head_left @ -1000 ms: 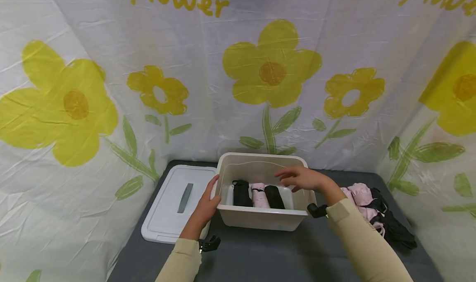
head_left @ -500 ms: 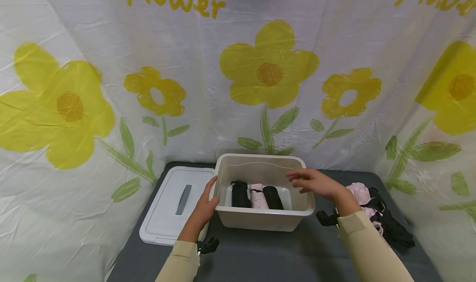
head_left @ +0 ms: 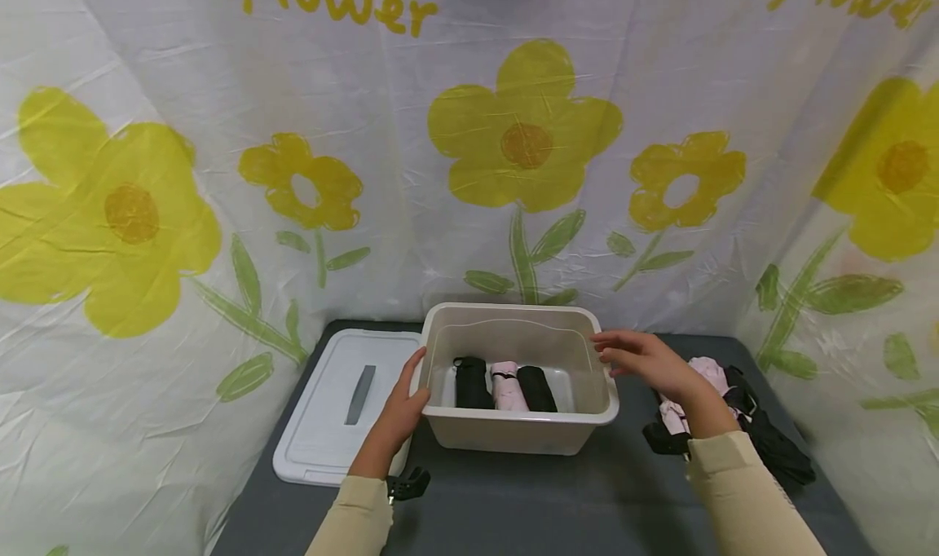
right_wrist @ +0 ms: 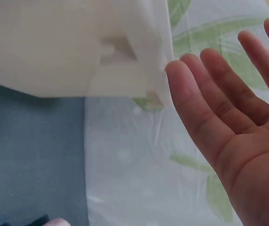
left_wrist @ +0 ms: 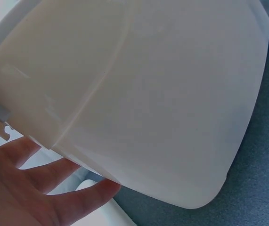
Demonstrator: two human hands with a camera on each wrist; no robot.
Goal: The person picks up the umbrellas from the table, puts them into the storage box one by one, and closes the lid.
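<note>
Left hand (head_left: 399,413) flat against the cream plastic bin (head_left: 513,430); right hand (head_left: 645,363) open, empty beside its rim; next, likely gripping another folded umbrella (head_left: 700,372).

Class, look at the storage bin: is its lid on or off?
Off. The lid lies flat on the table beside the open bin.

The head view looks down from above at the bin (head_left: 513,425); both wrist views crowd its outer walls.
</note>
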